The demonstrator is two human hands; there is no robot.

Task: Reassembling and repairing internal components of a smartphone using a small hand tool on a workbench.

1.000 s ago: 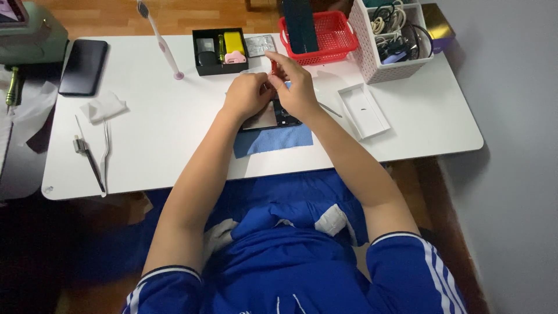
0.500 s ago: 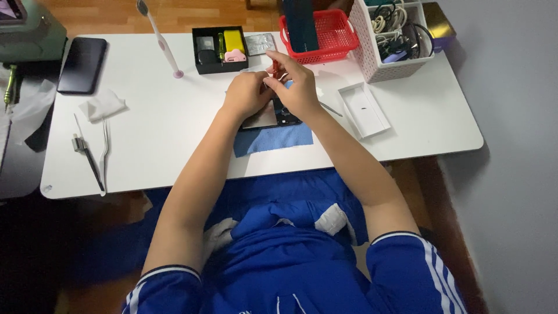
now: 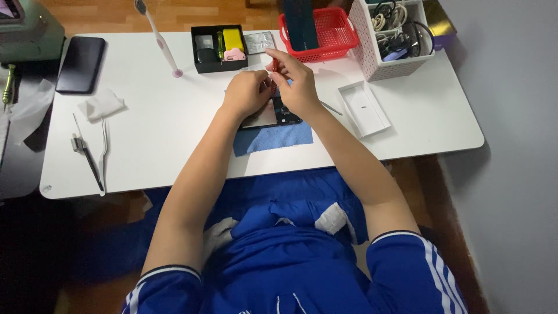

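Both hands are held together above an opened phone [image 3: 278, 113], which lies on a blue cloth [image 3: 273, 138] on the white counter [image 3: 174, 128]. A small red tool [image 3: 274, 63] is pinched by the right hand [image 3: 296, 84]. The left hand [image 3: 247, 93] is curled shut; what it grips cannot be told.

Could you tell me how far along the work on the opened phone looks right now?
Done: the opened phone lies on the blue cloth, insides exposed. In hand: the left hand and right hand meet above it, pinching something small and reddish, too small to identify. Left: the phone is not closed; the tweezers lie unused.
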